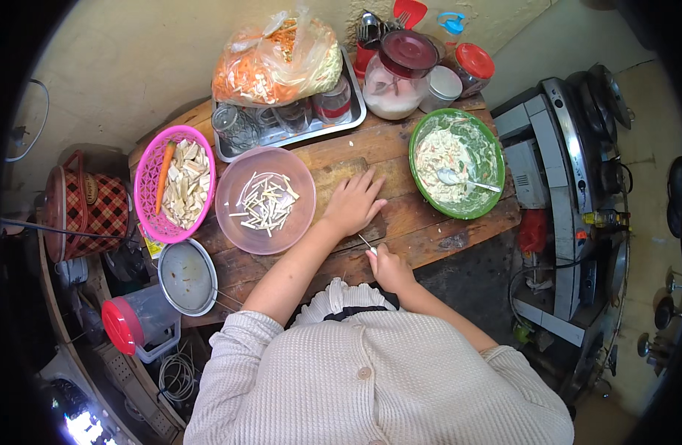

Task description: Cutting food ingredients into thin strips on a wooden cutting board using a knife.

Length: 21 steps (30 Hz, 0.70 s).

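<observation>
My left hand point(352, 203) lies palm down on a worn wooden cutting board point(344, 168), its fingers somewhat spread. Nothing shows in it, though what may be under the palm is hidden. My right hand point(392, 270) grips the pale handle of a knife point(372, 250) close to the board's near edge; only a short stretch of the thin blade is visible. Left of the board, a translucent pink bowl point(305, 214) holds pale cut sticks point(269, 203). Beyond it stands a bright pink basket point(142, 172) with a carrot point(165, 175) and pale cut pieces point(188, 186).
At right on the wooden table point(385, 150) sits a green bowl point(502, 172) of creamy mixture with a spoon point(469, 181). A metal tray point(346, 123) behind carries glasses and a bag of shredded vegetables point(274, 67). Jars point(399, 83) stand beside it. A strainer point(186, 276) overhangs the left edge.
</observation>
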Tool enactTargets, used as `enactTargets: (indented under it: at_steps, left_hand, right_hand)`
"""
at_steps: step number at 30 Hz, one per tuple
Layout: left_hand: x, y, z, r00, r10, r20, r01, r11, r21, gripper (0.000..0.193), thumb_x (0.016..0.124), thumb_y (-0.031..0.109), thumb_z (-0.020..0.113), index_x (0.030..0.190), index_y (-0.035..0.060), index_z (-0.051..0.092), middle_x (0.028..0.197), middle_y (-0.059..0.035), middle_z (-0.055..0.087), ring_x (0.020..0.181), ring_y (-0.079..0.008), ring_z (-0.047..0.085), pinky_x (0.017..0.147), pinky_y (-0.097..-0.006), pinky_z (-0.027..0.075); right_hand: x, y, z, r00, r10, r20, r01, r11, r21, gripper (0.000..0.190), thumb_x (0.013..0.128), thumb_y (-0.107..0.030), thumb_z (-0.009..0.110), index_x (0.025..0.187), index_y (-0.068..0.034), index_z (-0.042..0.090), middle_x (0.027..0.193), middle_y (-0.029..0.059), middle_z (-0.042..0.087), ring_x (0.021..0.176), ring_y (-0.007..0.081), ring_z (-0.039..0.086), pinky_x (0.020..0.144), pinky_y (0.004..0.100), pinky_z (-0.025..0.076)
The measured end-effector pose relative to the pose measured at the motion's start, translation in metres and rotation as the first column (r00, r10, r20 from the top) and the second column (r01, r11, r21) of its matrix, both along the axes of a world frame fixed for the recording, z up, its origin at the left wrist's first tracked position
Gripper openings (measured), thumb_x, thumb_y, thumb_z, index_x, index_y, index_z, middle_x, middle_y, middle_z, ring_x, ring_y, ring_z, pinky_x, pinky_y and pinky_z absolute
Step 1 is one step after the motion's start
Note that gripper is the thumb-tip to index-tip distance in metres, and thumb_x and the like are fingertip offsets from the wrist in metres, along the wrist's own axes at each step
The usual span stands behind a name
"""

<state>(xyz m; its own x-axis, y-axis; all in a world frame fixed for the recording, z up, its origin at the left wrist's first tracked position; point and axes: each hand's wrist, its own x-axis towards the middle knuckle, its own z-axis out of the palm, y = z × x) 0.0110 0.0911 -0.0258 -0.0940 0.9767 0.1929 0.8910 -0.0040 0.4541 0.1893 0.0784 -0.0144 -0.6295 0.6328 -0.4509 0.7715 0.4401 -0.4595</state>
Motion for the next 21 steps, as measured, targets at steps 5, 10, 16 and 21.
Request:
enactTargets:
  at_steps: [5, 10, 16, 21]
  left_hand:
    - [-0.014, -0.021, 0.050, 0.935, 0.134, 0.330, -0.183, 0.975, 0.122, 0.030, 0.087, 0.021, 0.053, 0.112, 0.0056, 0.058, 0.115, -0.0134, 0.056, 0.108, -0.0302, 0.052, 0.092, -0.0412, 0.039]
    - [-0.012, -0.064, 0.043, 0.933, 0.289, 0.216, -0.331, 0.925, 0.188, 0.020, 0.080, 0.016, 0.064, 0.097, 0.0075, 0.065, 0.098, -0.0077, 0.062, 0.091, -0.0256, 0.056, 0.083, -0.0367, 0.039]
    - [0.007, -0.090, 0.029, 0.962, 0.250, 0.113, -0.262, 0.958, 0.114, 0.029, 0.071, 0.025, 0.073, 0.095, 0.0093, 0.065, 0.085, -0.0039, 0.059, 0.084, -0.0225, 0.054, 0.076, -0.0335, 0.036]
    - [0.012, -0.099, 0.012, 0.955, 0.205, 0.216, -0.252, 0.942, 0.220, 0.022, 0.072, 0.012, 0.072, 0.091, 0.0042, 0.065, 0.090, -0.0076, 0.063, 0.080, -0.0246, 0.060, 0.071, -0.0359, 0.046]
  right_hand:
    - [0.002, 0.003, -0.003, 0.999, -0.050, 0.001, 0.050, 0.997, -0.063, 0.041, 0.094, -0.039, 0.042, 0.088, 0.000, 0.050, 0.073, 0.0284, 0.061, 0.074, 0.0470, 0.061, 0.065, 0.0559, 0.047]
    - [0.005, 0.009, -0.010, 0.988, -0.108, -0.109, 0.096, 0.989, -0.114, 0.044, 0.094, -0.039, 0.043, 0.080, 0.002, 0.053, 0.073, 0.0287, 0.060, 0.071, 0.0460, 0.060, 0.064, 0.0530, 0.047]
    - [0.014, 0.018, -0.012, 0.929, -0.252, -0.271, 0.141, 0.918, -0.372, 0.045, 0.096, -0.036, 0.044, 0.078, 0.004, 0.054, 0.069, 0.0238, 0.059, 0.065, 0.0376, 0.059, 0.062, 0.0416, 0.046]
    - [0.017, 0.010, 0.001, 0.886, -0.324, -0.332, 0.217, 0.922, -0.321, 0.041, 0.096, -0.033, 0.045, 0.079, 0.003, 0.053, 0.069, 0.0236, 0.057, 0.063, 0.0367, 0.058, 0.061, 0.0395, 0.045]
